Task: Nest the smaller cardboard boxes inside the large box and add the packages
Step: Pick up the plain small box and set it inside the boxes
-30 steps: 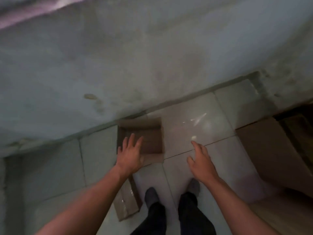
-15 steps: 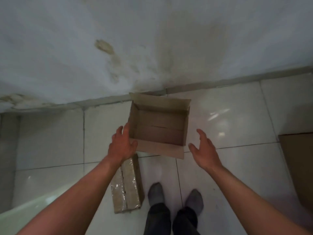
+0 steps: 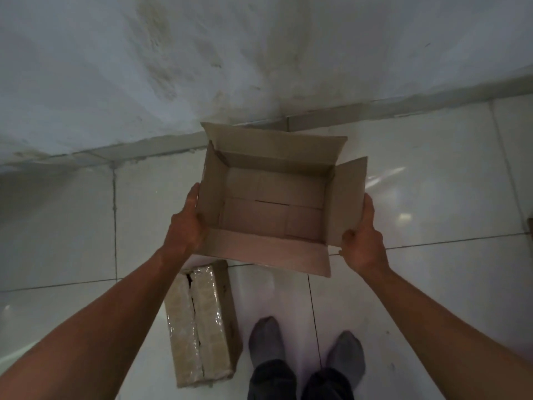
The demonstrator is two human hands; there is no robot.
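An open, empty cardboard box [image 3: 274, 209] with its flaps up is held between both hands above the tiled floor, close to the wall. My left hand [image 3: 186, 223] presses against its left wall. My right hand [image 3: 364, 238] grips the right flap and wall. A taped, plastic-wrapped package [image 3: 200, 324] lies on the floor below the box, just left of my feet.
A stained white wall [image 3: 259, 53] rises right behind the box. My two socked feet [image 3: 305, 345] stand on glossy white floor tiles [image 3: 432, 197]. A sliver of brown cardboard [image 3: 530, 226] shows at the right edge.
Both hands have closed in on the box's sides and taken hold of it. The box now sits higher and nearer in view, covering the package's top end.
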